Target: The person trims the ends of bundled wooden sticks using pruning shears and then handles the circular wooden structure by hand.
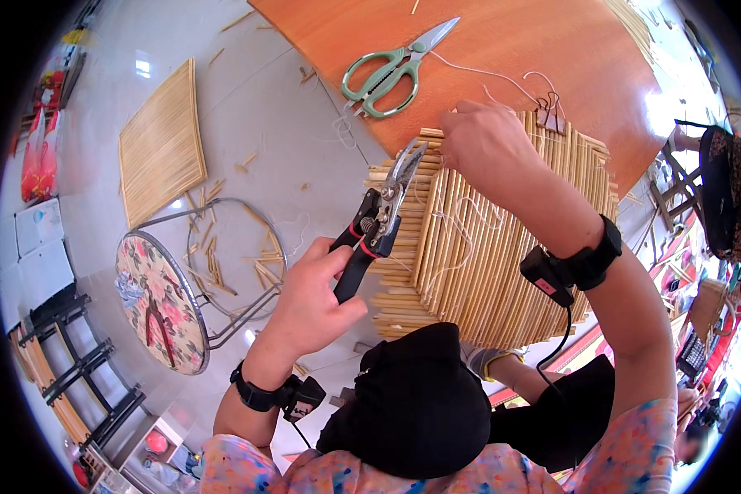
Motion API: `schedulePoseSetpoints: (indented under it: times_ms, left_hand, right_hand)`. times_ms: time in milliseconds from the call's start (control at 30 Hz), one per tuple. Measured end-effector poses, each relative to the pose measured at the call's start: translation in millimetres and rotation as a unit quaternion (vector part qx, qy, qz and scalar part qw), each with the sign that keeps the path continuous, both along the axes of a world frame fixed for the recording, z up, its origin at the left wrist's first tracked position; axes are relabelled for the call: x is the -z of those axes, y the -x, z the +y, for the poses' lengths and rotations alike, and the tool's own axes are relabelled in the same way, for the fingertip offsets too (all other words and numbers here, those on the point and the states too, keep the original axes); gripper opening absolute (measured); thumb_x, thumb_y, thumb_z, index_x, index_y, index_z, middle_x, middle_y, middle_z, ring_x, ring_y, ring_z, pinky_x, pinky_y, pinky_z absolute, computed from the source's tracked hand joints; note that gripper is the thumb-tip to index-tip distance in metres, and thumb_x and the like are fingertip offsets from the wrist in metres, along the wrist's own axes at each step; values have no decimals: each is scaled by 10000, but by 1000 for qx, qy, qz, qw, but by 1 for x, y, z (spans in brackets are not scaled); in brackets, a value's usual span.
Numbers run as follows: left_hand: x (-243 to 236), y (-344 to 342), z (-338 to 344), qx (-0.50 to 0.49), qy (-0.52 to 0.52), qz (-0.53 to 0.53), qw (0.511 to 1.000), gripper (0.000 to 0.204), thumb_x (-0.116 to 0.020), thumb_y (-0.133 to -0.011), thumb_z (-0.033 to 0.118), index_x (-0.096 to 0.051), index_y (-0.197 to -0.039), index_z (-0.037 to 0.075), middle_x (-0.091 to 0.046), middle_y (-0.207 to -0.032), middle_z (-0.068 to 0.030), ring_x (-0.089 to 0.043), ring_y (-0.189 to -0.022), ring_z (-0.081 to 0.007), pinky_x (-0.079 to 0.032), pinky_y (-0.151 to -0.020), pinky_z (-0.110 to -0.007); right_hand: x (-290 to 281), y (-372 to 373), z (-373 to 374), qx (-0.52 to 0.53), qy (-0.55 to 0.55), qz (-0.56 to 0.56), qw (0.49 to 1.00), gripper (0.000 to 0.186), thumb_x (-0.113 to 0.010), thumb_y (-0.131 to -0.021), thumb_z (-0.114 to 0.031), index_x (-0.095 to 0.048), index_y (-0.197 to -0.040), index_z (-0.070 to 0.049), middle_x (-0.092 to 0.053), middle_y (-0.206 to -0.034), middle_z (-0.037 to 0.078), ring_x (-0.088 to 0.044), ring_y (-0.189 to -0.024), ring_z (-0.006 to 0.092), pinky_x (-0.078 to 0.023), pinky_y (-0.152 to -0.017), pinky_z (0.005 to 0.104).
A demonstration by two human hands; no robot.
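My left hand is closed around the black-handled pruning shears, raised at the left part of a panel of straw-coloured sticks. The shears' steel blades point up toward my right hand, slightly parted. My right hand is curled at the panel's upper edge, fingertips mostly hidden; what they grip is unclear. White string lies loosely over the sticks, and a binder clip grips the top edge. Green-handled scissors lie on the orange wooden table behind the panel.
A woven mat and scattered stick pieces lie on the tiled floor. Left are a floral-seated stool on its side and folded metal-framed furniture. A dark bag hangs at right. My legs show below the panel.
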State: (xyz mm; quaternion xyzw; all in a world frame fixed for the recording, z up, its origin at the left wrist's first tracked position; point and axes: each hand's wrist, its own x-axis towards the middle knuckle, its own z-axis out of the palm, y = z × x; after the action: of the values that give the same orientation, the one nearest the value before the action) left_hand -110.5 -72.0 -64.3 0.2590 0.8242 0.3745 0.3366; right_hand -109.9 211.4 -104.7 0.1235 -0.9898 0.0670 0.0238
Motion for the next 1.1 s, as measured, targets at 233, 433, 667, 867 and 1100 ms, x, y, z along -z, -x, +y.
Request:
schedulePoseSetpoints:
  times_ms: [233,433,667,867,1100]
  left_hand:
    - [7,-5,-2,-25,21,-28,999,284,-626,-627,92,-534,-876,-9,-472,-842,-130,-483,-740,-288,-408,-668,-338]
    - [4,-3,-3,20,45,-45,998,298,-618,-628,90,-541,-896,-16,-456,-828,-136,-479,-732,-302,-404,-648,-359]
    - [-7,15,1,109,113,5,988,296,-652,-649,129,-580,-916,23,-484,-838,-172,-549,-725,-395,-461,-650,-449]
    - [-13,27,5,130,147,11,981,295,-656,-646,129,-585,-918,35,-488,-836,-177,-557,-733,-397,-461,-645,-454]
    - [-9,18,0,120,120,41,985,299,-658,-640,121,-588,-919,39,-489,-835,-172,-556,-730,-391,-464,-641,-452]
  right_hand:
    - [-2,2,-2,-54,-70,3,996,87,-654,-704,-149,-683,-666,-77,-616,-745,43,-622,-827,229,-518,-674,368]
    - [-6,8,-4,34,-48,-62,996,114,-679,-723,-167,-668,-664,-70,-615,-746,56,-633,-805,258,-515,-639,379]
    - [-1,15,5,32,-13,-120,992,97,-728,-719,-179,-668,-706,-104,-630,-772,51,-637,-770,277,-507,-665,410]
    - [-5,14,7,63,50,-143,987,101,-737,-728,-196,-678,-741,-114,-647,-779,44,-645,-779,283,-504,-670,409]
    - [0,3,0,70,14,-100,992,80,-669,-760,-146,-660,-761,-66,-650,-723,97,-664,-715,289,-521,-604,394]
